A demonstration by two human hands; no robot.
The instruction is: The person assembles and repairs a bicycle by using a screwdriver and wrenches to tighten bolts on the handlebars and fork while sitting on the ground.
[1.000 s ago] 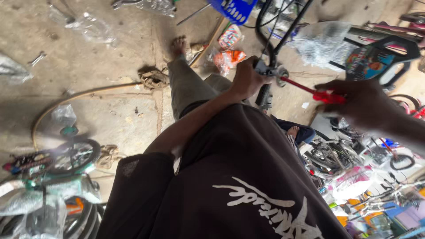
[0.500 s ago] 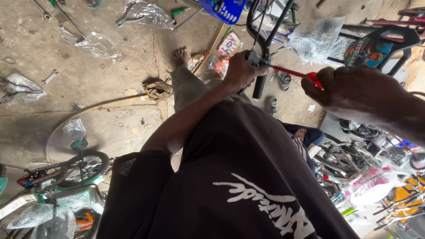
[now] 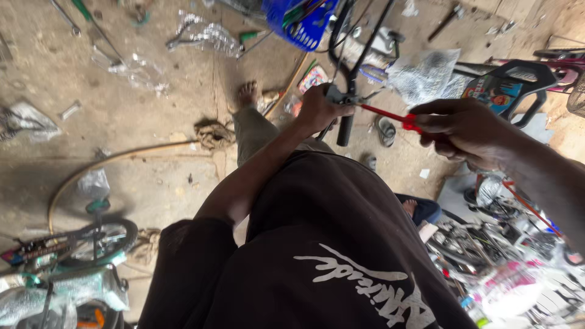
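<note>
Hands work together at one black bicycle handlebar (image 3: 347, 116), which stands just ahead of the person's bent knee. Left hand (image 3: 320, 109) reaches forward on a long, nearly straight arm, its fingers wrapped shut around the handlebar next to one small grey metal brake clamp (image 3: 339, 97). Right hand (image 3: 466, 131) comes in from the right side with the wrist bent, fingers curled tightly around the red handle of one slim red-shafted screwdriver (image 3: 387, 114); the tool lies almost level, its tip touching the clamp. One blue plastic basket (image 3: 303, 25) sits on the dusty concrete floor (image 3: 122, 140) beyond the handlebar. Two crumpled clear plastic bags (image 3: 204, 38) lie on that floor, well apart. One small bicycle with a teal frame (image 3: 73, 244) lies at lower left. One bare foot (image 3: 247, 94) rests flat near the basket.
</note>
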